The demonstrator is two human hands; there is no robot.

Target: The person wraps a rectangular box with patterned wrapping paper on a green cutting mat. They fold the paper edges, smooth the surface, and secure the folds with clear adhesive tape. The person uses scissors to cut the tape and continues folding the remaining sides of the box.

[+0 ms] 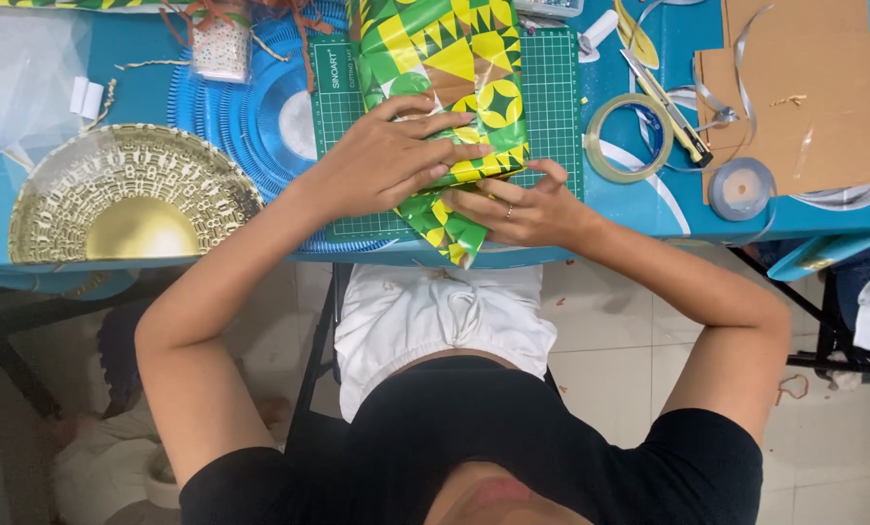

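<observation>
Wrapped parcel (450,68) lies on the green cutting mat (552,87), near edge of the blue surface (143,58). Top and sides are already covered in glossy green-yellow-brown geometric paper; the near end flap (445,228) is not yet flat or taped. Left hand (391,160) is pressed flat, fingers spread, on the paper. Right hand (522,209) is curled, pinching the end fold. Clear tape roll (629,136) and utility knife (668,102) lie unused to the right. Gold embossed plate (124,194), ribbed blue plate (250,107), brown card (804,97) are noted.
</observation>
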